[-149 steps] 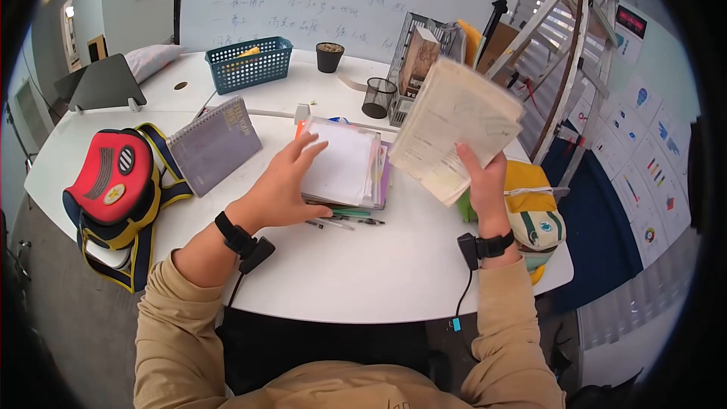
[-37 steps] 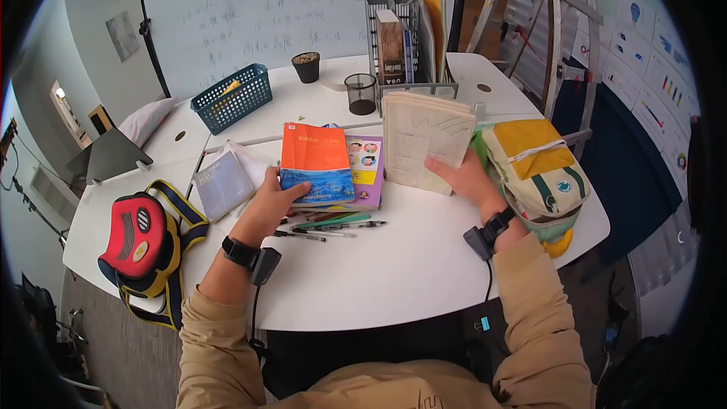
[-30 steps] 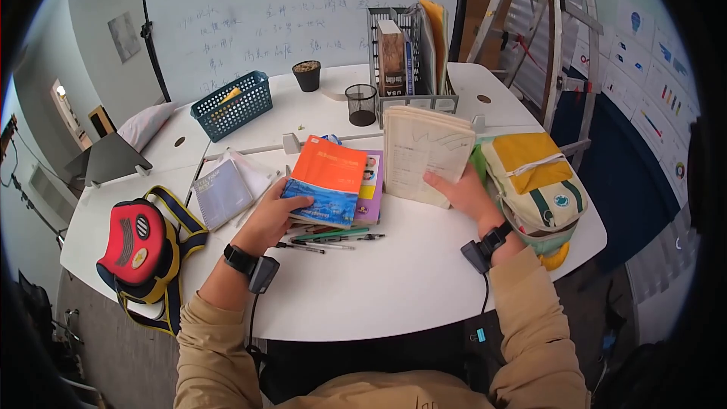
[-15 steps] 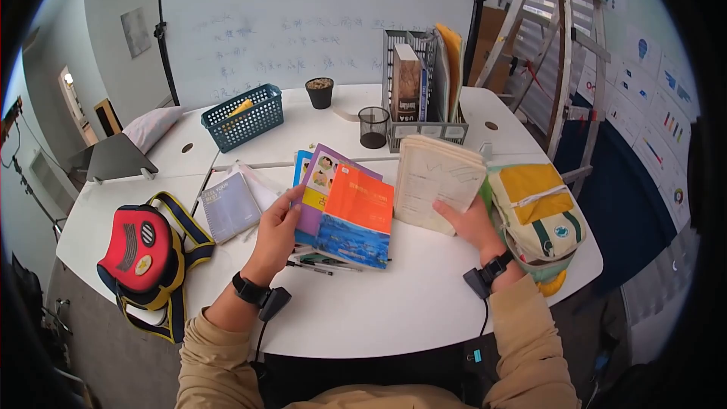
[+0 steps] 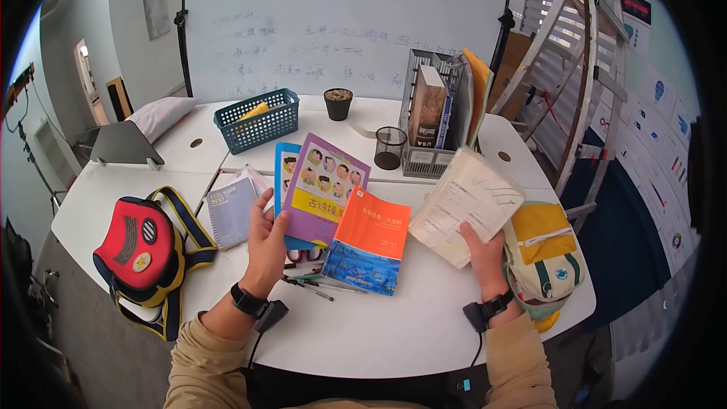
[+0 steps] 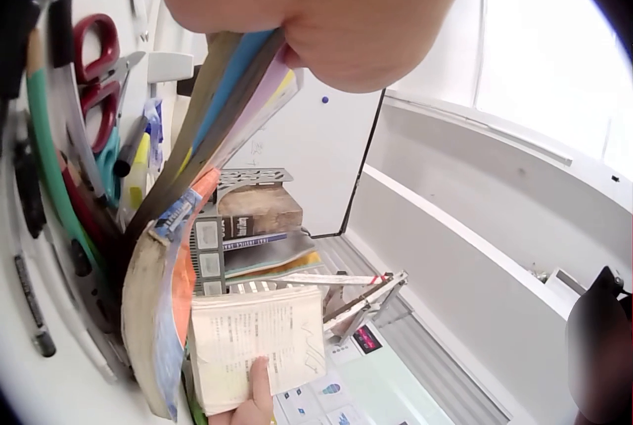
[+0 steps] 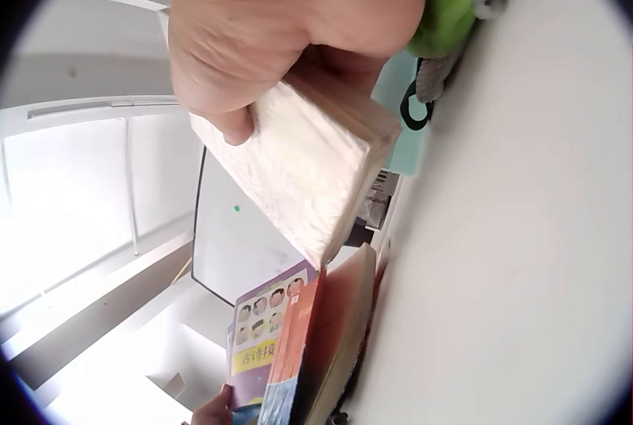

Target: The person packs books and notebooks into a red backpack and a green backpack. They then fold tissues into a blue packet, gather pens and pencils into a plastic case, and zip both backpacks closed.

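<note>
My left hand (image 5: 265, 257) grips a purple book (image 5: 327, 189) with round cartoon portraits, together with a blue book (image 5: 288, 153) behind it. An orange and blue paperback (image 5: 371, 238) leans in front of the purple one, low over the pens; its thick page edge shows in the left wrist view. With thumb on the front cover, my right hand (image 5: 486, 261) holds a worn cream book (image 5: 469, 208) upright and tilted. Pens (image 5: 310, 286) and red-handled scissors (image 6: 97, 84) lie beneath the books by the left hand.
A red backpack (image 5: 140, 250) and a spiral notebook (image 5: 233, 213) are at left, a yellow and cream bag (image 5: 541, 254) at right. Behind stand a teal basket (image 5: 257, 121), a potted plant (image 5: 338, 106), a mesh pen cup (image 5: 390, 150) and a file rack (image 5: 432, 163).
The purple and blue books have fanned out from behind the orange book, which has slid right and lower. The right hand's cream book, lowered from its earlier raised position, has tilted clockwise.
</note>
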Motion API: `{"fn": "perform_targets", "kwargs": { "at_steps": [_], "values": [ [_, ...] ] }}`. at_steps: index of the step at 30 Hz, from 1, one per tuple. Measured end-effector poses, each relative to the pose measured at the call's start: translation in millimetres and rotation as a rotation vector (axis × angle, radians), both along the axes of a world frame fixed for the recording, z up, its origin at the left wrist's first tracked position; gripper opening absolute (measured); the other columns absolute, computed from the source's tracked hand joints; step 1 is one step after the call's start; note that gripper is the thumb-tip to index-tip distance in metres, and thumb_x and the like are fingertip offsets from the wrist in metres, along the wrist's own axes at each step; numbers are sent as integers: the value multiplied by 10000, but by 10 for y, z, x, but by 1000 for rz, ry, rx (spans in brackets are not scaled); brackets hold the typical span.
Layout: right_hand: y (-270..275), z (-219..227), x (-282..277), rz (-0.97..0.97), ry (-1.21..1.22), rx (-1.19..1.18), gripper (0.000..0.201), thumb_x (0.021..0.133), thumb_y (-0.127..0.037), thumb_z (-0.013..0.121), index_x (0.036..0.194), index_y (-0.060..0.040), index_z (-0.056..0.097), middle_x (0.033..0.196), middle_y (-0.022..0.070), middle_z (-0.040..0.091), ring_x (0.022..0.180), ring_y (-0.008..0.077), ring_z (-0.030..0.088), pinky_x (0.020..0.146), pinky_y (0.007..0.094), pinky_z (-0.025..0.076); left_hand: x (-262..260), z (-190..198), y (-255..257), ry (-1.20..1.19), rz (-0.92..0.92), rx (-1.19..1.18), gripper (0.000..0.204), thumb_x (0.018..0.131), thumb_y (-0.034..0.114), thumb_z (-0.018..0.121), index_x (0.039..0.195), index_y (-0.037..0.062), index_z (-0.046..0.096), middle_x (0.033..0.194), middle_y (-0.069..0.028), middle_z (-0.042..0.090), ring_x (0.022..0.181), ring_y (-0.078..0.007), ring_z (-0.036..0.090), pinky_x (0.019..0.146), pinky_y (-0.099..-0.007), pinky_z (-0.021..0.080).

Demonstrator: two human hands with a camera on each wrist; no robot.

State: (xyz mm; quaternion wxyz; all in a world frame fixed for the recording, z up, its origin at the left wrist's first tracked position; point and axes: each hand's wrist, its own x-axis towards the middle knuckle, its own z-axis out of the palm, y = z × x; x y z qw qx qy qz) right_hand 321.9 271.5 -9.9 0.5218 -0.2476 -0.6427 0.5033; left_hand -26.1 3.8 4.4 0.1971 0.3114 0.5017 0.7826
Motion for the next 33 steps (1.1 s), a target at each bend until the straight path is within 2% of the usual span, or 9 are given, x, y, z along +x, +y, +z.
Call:
{"fn": "perform_targets", "kwargs": {
  "at_steps": [4,11,15,16,19,24,27,30,33],
  "values": [
    [23,-10,-14,99,202,-249,610,1088,-78,802,1630,37,548,1548,148,689,1394,242,682,1179,384,555,-107,-12,-9,7,53,140,652,1198,78,584,1771,-32,292,1619,-172,648,1477,-204,628,1268,-366,488],
    [-8,-1,7,256,342,-398,676,1126,-108,739,1726,-28,438,1660,152,599,1506,308,611,1246,463,525,-341,116,-200,-106,92,185,512,1179,122,591,1655,-24,475,1544,-159,683,1404,-227,691,1226,-405,554],
    [-56,31,47,371,321,-457,688,1127,-147,749,1731,-42,437,1660,147,603,1502,312,616,1249,479,526,-469,219,-307,-616,-238,201,599,1047,72,591,1621,-60,482,1534,-210,685,1415,-354,698,1268,-530,541],
    [-44,-12,66,387,310,-469,692,1127,-158,752,1731,-42,436,1661,143,603,1502,311,617,1249,479,526,-433,236,-309,-629,-296,204,700,982,33,608,1667,-14,472,1642,-219,622,1509,-388,632,1320,-559,487],
    [-79,-53,103,418,256,-462,689,1124,-172,758,1725,-40,448,1652,136,615,1494,314,625,1243,480,530,-191,243,-216,-651,-401,130,739,912,2,612,1635,-63,474,1626,-224,624,1509,-394,625,1307,-582,500],
    [-98,-120,218,528,205,-521,689,1099,-190,789,1696,-19,491,1608,139,662,1455,316,663,1230,464,541,-2,150,-177,-673,-427,76,886,810,-59,605,1684,0,467,1679,-190,599,1584,-380,553,1356,-594,433],
    [-65,-170,338,626,238,-619,712,1075,-207,816,1682,1,508,1587,143,685,1435,311,681,1225,447,544,-1,56,-133,-657,-567,191,817,900,6,672,1691,16,468,1682,-200,602,1569,-383,576,1340,-591,454],
    [-41,-238,417,719,255,-662,739,1054,-225,837,1676,13,515,1580,147,695,1429,307,688,1222,436,547,76,209,-181,-867,-688,285,714,1047,131,732,1698,17,461,1684,-203,605,1532,-373,623,1312,-557,501],
    [-68,-220,437,709,194,-607,749,1040,-225,852,1670,15,525,1576,149,701,1431,305,688,1217,433,549,101,196,-131,-647,-531,118,653,1151,208,718,1712,30,435,1663,-198,617,1480,-354,673,1246,-501,579]
  ]
}}
